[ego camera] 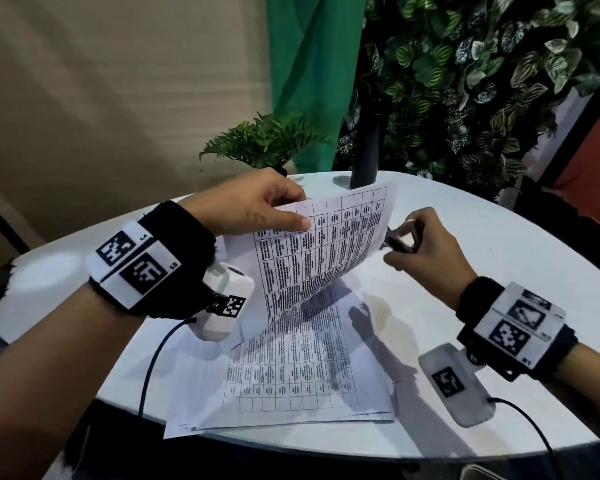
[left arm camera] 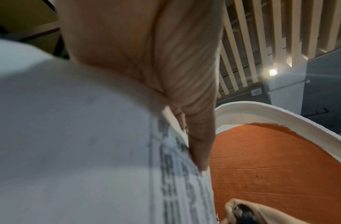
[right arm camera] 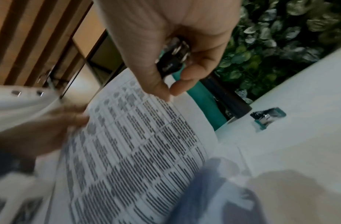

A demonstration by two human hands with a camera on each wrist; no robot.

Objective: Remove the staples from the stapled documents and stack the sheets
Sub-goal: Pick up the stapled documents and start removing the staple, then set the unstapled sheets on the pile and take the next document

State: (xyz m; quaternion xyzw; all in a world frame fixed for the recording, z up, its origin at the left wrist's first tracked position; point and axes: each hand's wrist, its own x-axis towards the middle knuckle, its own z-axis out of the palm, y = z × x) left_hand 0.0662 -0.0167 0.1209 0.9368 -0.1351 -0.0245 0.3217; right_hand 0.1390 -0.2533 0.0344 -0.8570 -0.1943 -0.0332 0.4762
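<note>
My left hand [ego camera: 257, 206] pinches the top left edge of a printed table sheet [ego camera: 326, 258] and holds it lifted and tilted over the pile. The left wrist view shows a finger [left arm camera: 198, 136] pressed on that sheet [left arm camera: 70, 136]. My right hand [ego camera: 420, 244] grips a black staple remover [ego camera: 397, 242] at the sheet's right edge. In the right wrist view the remover [right arm camera: 173, 60] sits between thumb and curled fingers, just above the sheet [right arm camera: 137, 144]. A stack of printed sheets [ego camera: 291, 375] lies flat on the white table [ego camera: 499, 254]. I see no staple.
A black post [ego camera: 368, 147] and a small fern [ego camera: 264, 140] stand at the table's far edge, backed by a leafy wall [ego camera: 482, 81]. A small dark object [right arm camera: 268, 116] lies on the table past the sheets. The stack overhangs the near edge.
</note>
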